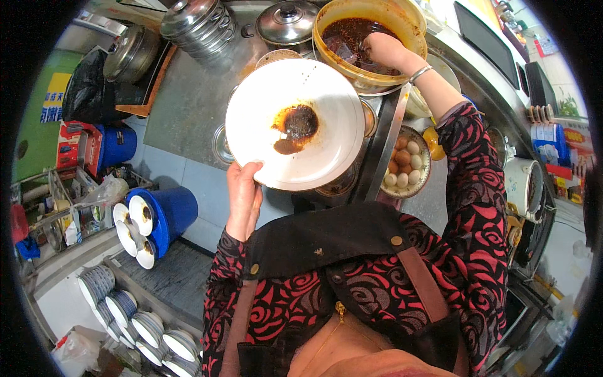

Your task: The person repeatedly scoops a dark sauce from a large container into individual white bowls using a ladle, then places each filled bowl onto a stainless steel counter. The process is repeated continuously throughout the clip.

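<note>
My left hand [246, 195] grips the near left rim of a large white plate [254, 118], its thumb on top. Dark brown sauce [297, 127] with reddish oil lies in a patch near the plate's middle. My right hand [384, 49] reaches into a yellowish round tub [325, 59] of dark, chilli-flecked liquid [346, 35]. Its fingers are curled at the liquid; what they hold there is hidden. The plate is left of the tub and a little nearer to me. A patterned bowl of brown and white eggs [403, 158] stands below my right forearm.
Stacked steamer pots [200, 28] and a lidded steel pot [287, 23] stand at the back. Blue buckets [176, 214], small sauce-stained plates [141, 216] and stacked bowls [120, 301] are at the left. A metal edge [388, 136] runs between the plate and the eggs. A white pot [523, 186] is at the right.
</note>
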Available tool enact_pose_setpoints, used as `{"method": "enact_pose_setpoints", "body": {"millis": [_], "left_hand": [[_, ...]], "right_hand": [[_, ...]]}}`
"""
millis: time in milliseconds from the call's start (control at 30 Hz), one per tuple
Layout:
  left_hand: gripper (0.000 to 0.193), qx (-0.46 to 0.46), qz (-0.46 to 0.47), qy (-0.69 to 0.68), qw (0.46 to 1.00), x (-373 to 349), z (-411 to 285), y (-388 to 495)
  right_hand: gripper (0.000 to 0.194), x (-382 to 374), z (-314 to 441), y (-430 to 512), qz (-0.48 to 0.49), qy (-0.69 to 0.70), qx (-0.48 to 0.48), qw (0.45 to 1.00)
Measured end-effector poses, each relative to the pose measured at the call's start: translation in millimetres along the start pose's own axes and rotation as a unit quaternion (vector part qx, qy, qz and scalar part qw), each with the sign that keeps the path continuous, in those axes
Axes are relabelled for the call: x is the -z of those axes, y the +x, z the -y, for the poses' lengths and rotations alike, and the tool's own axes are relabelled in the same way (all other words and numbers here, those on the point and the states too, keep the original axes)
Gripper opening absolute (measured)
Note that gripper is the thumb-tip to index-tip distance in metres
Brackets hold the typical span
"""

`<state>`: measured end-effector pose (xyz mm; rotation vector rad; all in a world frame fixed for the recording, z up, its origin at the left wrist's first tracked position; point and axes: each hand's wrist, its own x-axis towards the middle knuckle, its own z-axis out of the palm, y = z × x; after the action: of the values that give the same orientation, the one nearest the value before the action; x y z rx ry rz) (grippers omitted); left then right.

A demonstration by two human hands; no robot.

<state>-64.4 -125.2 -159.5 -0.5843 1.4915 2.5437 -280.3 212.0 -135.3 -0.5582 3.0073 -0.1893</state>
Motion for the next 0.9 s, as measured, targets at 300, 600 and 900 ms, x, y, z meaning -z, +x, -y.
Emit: {"method": "enact_pose_setpoints", "body": {"millis": [300,600,900], "left_hand": [[0.032,0.011,-0.004,0.021,1.0,-4,3,12],[0.032,0.016,0.006,0.015,1.0,-5,7,17],[0.034,0.011,0.005,0.017,1.0,0,15,26]], "right_hand": [[0.014,14,-5,-12,0.039,0.256,-0.163,0.952],[0.015,35,-19,-35,0.031,0.418,-0.252,0.872],[0.014,46,-33,-49,0.032,0.495,-0.246,0.833]]}}
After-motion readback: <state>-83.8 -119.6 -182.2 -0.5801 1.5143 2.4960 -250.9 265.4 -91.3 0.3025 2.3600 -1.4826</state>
